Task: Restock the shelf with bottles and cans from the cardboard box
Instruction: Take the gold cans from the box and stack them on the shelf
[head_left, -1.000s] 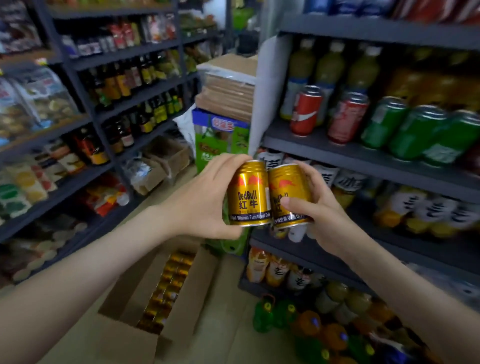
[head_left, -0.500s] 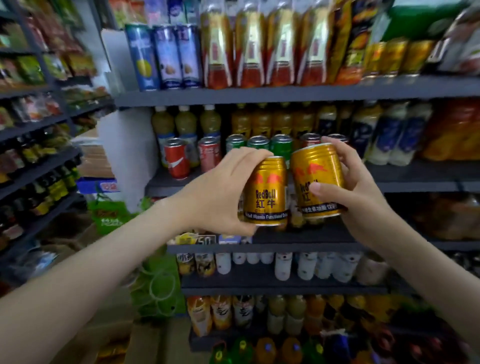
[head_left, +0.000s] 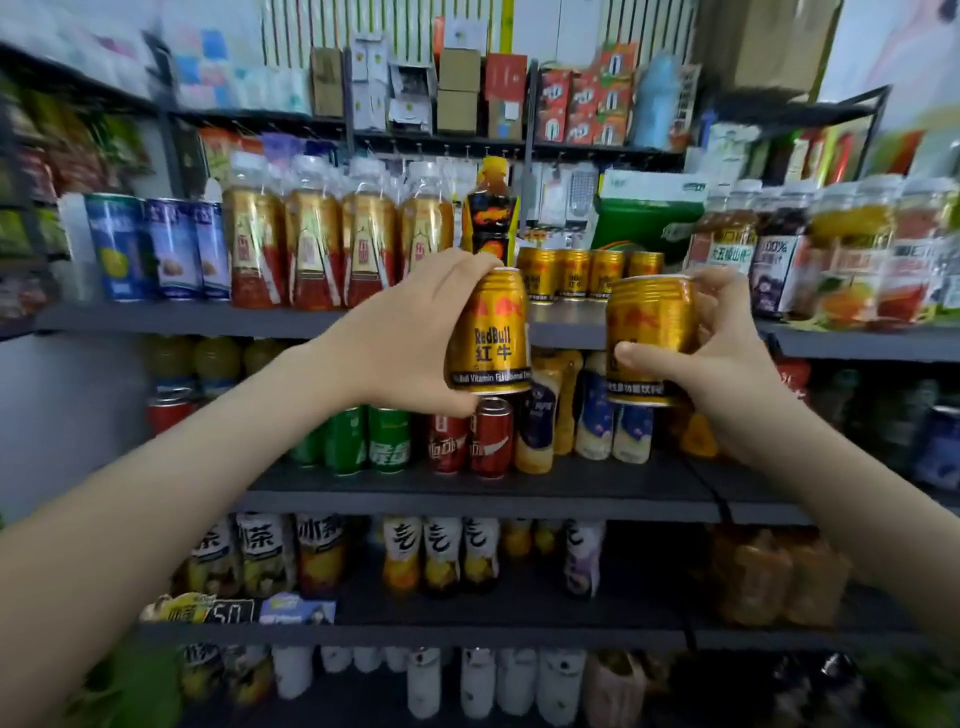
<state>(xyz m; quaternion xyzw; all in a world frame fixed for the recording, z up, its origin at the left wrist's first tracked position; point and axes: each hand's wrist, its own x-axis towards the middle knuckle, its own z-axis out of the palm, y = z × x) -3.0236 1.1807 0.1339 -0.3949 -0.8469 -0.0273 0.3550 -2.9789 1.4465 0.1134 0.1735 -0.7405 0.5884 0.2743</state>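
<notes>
My left hand (head_left: 400, 338) grips a gold Red Bull can (head_left: 491, 332) upright, its label facing me. My right hand (head_left: 722, 348) grips a second gold can (head_left: 649, 332), thumb across its front. Both cans hang in front of the grey shelf board (head_left: 566, 317), just below a row of several matching gold cans (head_left: 587, 273) standing at the back of that shelf. The two held cans are apart, with a gap between them. The cardboard box is out of view.
Tall gold-red bottles (head_left: 337, 249) and blue cans (head_left: 156, 247) stand left of the gold row, a dark bottle (head_left: 491, 208) beside it, juice bottles (head_left: 841, 254) to the right. Below are green cans (head_left: 363, 439), red cans (head_left: 467, 434) and tea bottles (head_left: 291, 556).
Both hands rose with their cans from the box area up to the upper shelf level. The cans moved apart. The view swung up and right, and the box left the frame.
</notes>
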